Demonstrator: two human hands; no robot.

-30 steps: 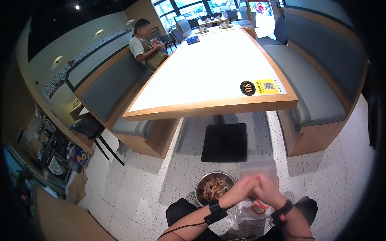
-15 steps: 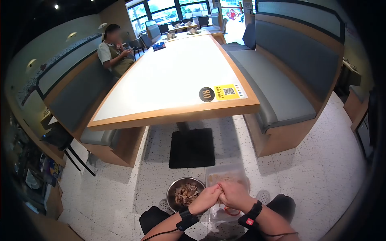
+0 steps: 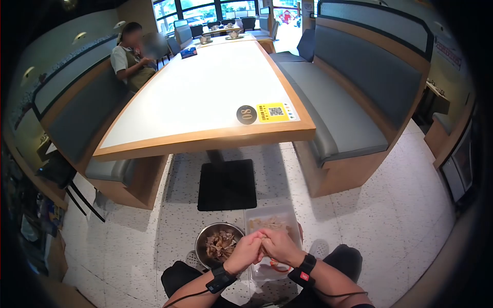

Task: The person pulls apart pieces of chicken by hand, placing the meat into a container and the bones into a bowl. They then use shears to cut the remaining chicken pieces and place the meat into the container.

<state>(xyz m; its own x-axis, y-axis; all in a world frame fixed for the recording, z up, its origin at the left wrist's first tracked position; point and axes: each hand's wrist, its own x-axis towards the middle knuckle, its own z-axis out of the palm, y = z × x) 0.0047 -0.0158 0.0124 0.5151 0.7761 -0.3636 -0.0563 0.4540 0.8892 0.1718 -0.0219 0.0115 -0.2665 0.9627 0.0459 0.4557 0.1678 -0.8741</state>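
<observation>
My left hand (image 3: 245, 251) and my right hand (image 3: 278, 246) are pressed together with fingers closed around a small piece that is mostly hidden. They hover over the near edge of a clear plastic container (image 3: 270, 209) holding pale pieces and a red ring-shaped item (image 3: 278, 267). Left of it, touching it, stands a metal bowl (image 3: 201, 240) filled with brown scraps (image 3: 220, 244). Both sit on the floor between my knees. A black band with a cable is on each wrist.
A long white table (image 3: 205, 87) with a wooden edge and a black "08" label (image 3: 246, 114) stands ahead on a black base (image 3: 227, 185). Grey benches (image 3: 334, 108) flank it. A person (image 3: 128, 56) sits on the far left bench. A black chair (image 3: 59, 174) is at left.
The view has swung, so table, bowl and container drifted left in the frame. My hands stay clasped together over the container, working the small piece.
</observation>
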